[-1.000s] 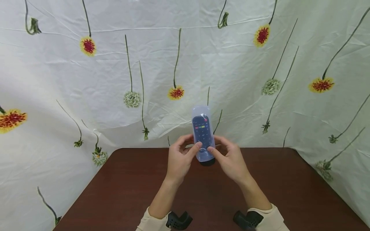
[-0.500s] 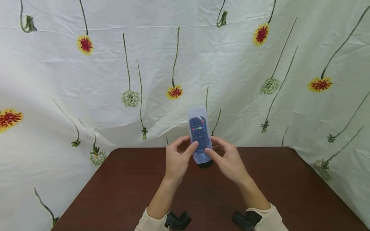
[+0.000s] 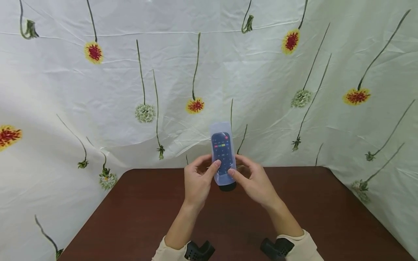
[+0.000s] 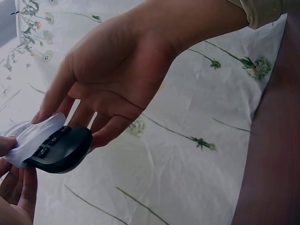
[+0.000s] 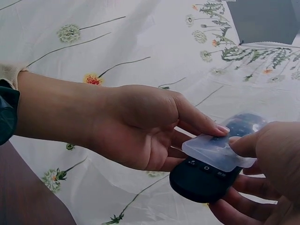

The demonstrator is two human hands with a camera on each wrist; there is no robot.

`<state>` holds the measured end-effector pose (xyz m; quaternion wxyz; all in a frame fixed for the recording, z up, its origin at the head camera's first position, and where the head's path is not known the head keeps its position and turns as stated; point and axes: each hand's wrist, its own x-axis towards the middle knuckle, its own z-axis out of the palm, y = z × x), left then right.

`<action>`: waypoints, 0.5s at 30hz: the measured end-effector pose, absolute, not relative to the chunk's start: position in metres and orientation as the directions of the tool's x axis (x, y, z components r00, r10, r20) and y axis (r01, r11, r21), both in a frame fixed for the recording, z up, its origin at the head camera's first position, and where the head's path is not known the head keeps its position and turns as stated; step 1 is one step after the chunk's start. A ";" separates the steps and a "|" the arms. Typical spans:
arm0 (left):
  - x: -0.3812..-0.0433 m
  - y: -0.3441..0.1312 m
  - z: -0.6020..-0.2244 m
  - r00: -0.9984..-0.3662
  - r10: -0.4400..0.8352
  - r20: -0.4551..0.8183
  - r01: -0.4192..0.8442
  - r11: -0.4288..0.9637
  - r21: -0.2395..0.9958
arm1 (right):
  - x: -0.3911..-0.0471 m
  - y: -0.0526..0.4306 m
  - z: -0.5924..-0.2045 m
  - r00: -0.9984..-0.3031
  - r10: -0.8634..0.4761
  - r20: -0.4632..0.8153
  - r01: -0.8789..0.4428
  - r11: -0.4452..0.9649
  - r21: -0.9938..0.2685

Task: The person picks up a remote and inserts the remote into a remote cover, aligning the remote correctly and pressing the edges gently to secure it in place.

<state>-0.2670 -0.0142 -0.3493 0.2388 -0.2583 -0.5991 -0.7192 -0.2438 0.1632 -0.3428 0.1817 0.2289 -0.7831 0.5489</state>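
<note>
A dark remote control (image 3: 227, 187) is held up above the table, most of it inside a translucent, milky sleeve (image 3: 220, 127). Its rounded black lower end sticks out of the sleeve, with a few buttons showing in the left wrist view on the remote control (image 4: 70, 150). My left hand (image 3: 198, 181) grips it from the left, thumb on the front of the sleeve. From the right my right hand (image 3: 256, 181) pinches it, thumb lower on the front and fingers behind. In the right wrist view the sleeve (image 5: 211, 151) edge lies across the remote control (image 5: 199, 183).
Under the hands is a dark red-brown table (image 3: 147, 217). A white cloth (image 3: 261, 72) printed with flowers hangs behind and at the sides. Black devices, such as the left one (image 3: 199, 250), sit on both wrists beside beige sleeves.
Both hands, with the remote control in its sleeve, have shifted slightly left and down in the head view. The grip looks much the same, and the background has also shifted a little left.
</note>
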 end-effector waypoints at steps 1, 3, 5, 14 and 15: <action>-0.267 -0.014 -0.349 -0.751 -0.036 0.659 0.654 -0.174 0.736 | -0.244 0.163 -0.342 -0.829 -0.171 0.533 -0.559 0.302 -0.772; -0.267 -0.014 -0.348 -0.749 -0.040 0.661 0.656 -0.182 0.732 | -0.244 0.164 -0.342 -0.835 -0.204 0.511 -0.550 0.315 -0.773; -0.268 -0.014 -0.348 -0.749 -0.044 0.662 0.656 -0.190 0.730 | -0.244 0.164 -0.342 -0.845 -0.240 0.478 -0.534 0.329 -0.779; -0.267 -0.017 -0.346 -0.764 -0.055 0.643 0.637 -0.223 0.738 | -0.244 0.163 -0.342 -0.846 -0.330 0.418 -0.525 0.382 -0.761; -0.267 -0.018 -0.346 -0.767 -0.058 0.639 0.634 -0.225 0.740 | -0.244 0.163 -0.342 -0.842 -0.339 0.420 -0.532 0.388 -0.753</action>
